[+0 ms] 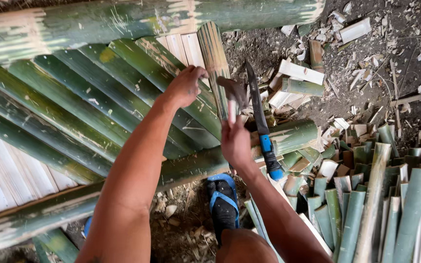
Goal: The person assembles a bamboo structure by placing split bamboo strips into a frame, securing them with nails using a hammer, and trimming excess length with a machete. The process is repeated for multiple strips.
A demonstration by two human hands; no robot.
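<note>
My left hand [186, 86] reaches forward with its fingers curled on the edge of an upright split bamboo slat [214, 58] and holds it against the row of green slats [88, 107]. My right hand [235, 142] grips the pale handle of a hammer [231, 92], whose dark head is raised just right of the left hand. Anything pinched under the left fingertips is hidden. A long knife with a blue handle [263, 131] leans on the bamboo crosspole [288, 136], beside my right hand.
A thick bamboo pole [123, 22] runs across the top. Cut bamboo strips [381, 204] are piled at the lower right, and chips and offcuts [317, 73] litter the dirt. My foot in a blue sandal [222, 202] stands under the crosspole.
</note>
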